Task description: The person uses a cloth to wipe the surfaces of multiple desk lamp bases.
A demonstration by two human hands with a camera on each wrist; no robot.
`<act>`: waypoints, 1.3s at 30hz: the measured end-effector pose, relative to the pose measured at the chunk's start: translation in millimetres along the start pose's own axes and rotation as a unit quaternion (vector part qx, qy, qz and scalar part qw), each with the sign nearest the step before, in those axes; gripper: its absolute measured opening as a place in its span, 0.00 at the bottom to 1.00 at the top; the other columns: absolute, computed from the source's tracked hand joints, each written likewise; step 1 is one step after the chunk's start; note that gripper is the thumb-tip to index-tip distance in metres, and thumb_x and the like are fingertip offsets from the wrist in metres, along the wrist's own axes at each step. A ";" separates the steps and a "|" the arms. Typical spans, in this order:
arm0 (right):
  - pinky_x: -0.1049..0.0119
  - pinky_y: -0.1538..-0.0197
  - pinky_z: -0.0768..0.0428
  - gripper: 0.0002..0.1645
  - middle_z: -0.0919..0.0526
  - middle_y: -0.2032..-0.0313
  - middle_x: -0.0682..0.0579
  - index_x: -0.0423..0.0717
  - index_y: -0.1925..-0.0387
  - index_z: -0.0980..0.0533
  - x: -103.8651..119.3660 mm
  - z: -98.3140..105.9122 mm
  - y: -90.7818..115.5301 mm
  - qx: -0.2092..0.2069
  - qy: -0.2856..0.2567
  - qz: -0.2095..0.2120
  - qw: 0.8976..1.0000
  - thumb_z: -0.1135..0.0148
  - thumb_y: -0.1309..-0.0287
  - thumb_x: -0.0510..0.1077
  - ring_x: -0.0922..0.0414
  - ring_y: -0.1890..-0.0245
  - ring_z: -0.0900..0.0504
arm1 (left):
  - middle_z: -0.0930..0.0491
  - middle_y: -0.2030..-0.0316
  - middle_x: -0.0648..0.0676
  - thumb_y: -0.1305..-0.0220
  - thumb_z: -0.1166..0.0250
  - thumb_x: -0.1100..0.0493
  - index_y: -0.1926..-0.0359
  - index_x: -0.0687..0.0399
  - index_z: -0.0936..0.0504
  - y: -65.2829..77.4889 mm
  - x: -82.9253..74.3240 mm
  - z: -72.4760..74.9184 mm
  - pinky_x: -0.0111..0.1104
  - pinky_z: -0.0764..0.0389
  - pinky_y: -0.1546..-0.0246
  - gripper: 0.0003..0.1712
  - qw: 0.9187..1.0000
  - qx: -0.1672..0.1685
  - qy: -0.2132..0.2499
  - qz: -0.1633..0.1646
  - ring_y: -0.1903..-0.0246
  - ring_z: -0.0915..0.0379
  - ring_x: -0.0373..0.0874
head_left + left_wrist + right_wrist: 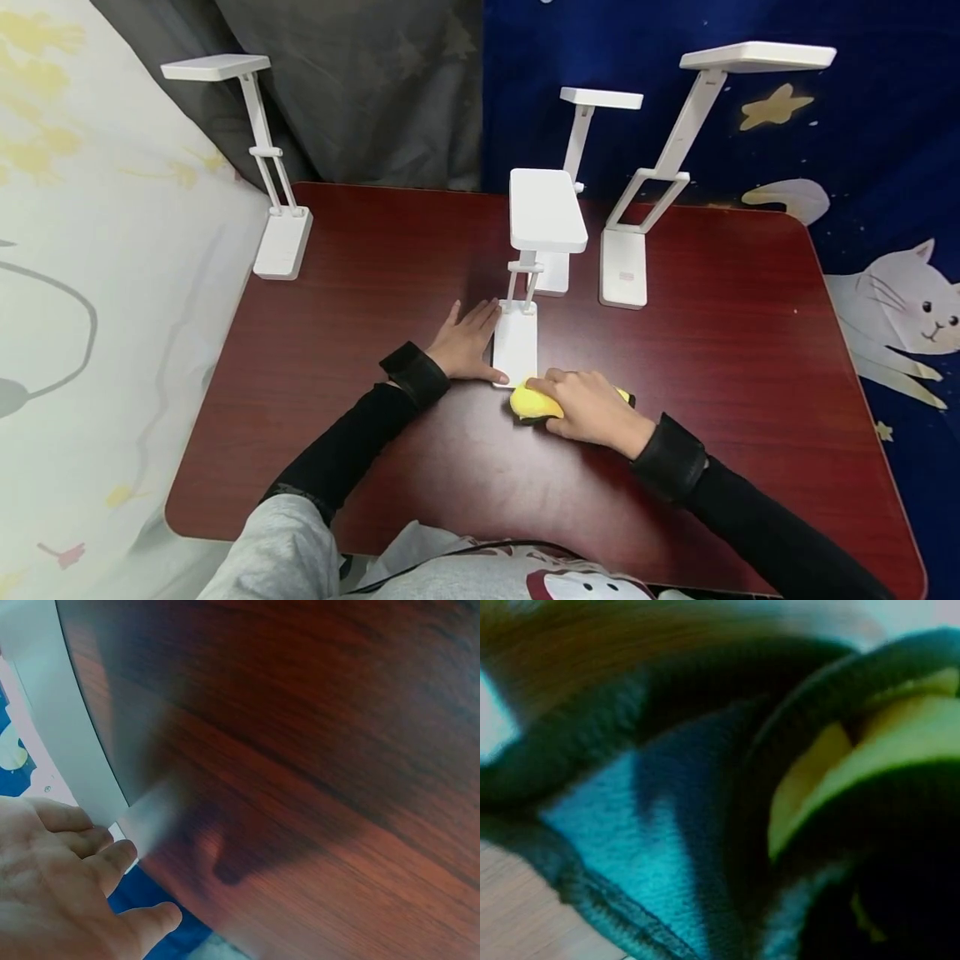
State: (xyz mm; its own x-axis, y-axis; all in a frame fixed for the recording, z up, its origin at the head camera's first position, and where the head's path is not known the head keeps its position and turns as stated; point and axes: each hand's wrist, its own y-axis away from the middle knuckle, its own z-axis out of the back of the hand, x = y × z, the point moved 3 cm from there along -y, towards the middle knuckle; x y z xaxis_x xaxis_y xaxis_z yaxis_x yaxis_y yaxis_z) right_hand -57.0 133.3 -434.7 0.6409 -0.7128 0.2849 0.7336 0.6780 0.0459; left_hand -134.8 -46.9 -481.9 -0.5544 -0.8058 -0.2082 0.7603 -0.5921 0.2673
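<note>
A white desk lamp (516, 350) stands in front of me, its flat head raised on a hinged arm above its base. My left hand (467, 343) lies along the left side of that base, fingers extended and touching its edge. In the left wrist view, the left hand (60, 877) shows spread fingers against a white lamp part (75, 720). My right hand (592, 410) grips a bunched yellow cloth (534, 404) with dark edging, right at the near end of the base. Close up in the right wrist view, the cloth (652, 847) shows a blue face and dark borders.
Other white desk lamps stand on the dark red wooden table (360, 283): one at the back left (282, 250), one (553, 275) just behind the middle lamp, and one (622, 271) to its right. Curtains hang behind the table.
</note>
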 end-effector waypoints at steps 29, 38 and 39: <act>0.57 0.78 0.26 0.33 0.24 0.71 0.49 0.46 0.49 0.26 -6.8 -4.8 -55.2 -0.013 0.069 -0.046 0.996 0.31 0.62 0.50 0.53 0.77 0.24 | 0.60 0.31 0.55 0.74 0.41 0.18 0.31 0.58 0.57 2.5 1.7 1.9 0.57 0.65 0.42 0.75 1.000 -0.008 -0.016 -0.006 0.33 0.63 0.47; 0.59 0.75 0.27 0.31 0.23 0.71 0.53 0.48 0.52 0.24 -2.0 -6.5 -28.8 0.004 -0.001 -0.029 1.000 0.31 0.66 0.47 0.57 0.76 0.26 | 0.61 0.31 0.54 0.75 0.38 0.20 0.31 0.57 0.57 2.5 1.1 0.3 0.57 0.67 0.42 0.75 1.000 -0.008 -0.027 -0.002 0.33 0.63 0.46; 0.61 0.76 0.29 0.30 0.23 0.72 0.55 0.49 0.54 0.24 -2.7 -6.3 -26.5 0.009 -0.017 -0.024 1.000 0.31 0.67 0.47 0.59 0.77 0.27 | 0.61 0.31 0.54 0.74 0.38 0.20 0.31 0.57 0.57 2.5 0.9 0.5 0.57 0.67 0.42 0.75 1.000 -0.007 -0.029 -0.001 0.33 0.63 0.45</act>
State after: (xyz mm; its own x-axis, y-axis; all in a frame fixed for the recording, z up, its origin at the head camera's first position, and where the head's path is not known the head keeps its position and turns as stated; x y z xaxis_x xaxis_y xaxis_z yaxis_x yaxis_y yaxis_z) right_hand -76.7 116.2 -442.7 0.5965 -0.7381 0.3151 0.7592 0.6463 0.0768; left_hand -133.5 -49.0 -480.9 -0.5743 -0.8040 -0.1540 0.7634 -0.5940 0.2539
